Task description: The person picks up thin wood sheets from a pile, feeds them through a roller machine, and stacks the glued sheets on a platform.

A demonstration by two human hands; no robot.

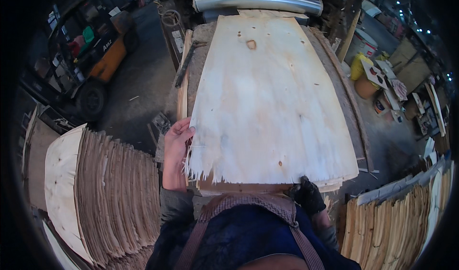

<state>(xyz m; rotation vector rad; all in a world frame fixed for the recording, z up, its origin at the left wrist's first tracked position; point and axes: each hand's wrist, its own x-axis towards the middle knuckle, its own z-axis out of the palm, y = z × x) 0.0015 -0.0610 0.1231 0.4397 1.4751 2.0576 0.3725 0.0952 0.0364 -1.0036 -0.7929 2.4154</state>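
A large pale wood veneer sheet with knots and a splintered near edge lies lengthwise in front of me, on top of other sheets whose edges show below its near right corner. My left hand, bare, is closed on the sheet's left edge near the ragged corner, the thumb close to the surface. At the near edge, right of the middle, my right hand in a black glove grips the sheet's border. The dark glove partly hides its fingers.
Beyond the sheet's far end is a shiny metal roller. Veneer stacks stand at left and right. A dark bar tool lies left of the sheet. An orange forklift stands far left; a yellow bag sits right.
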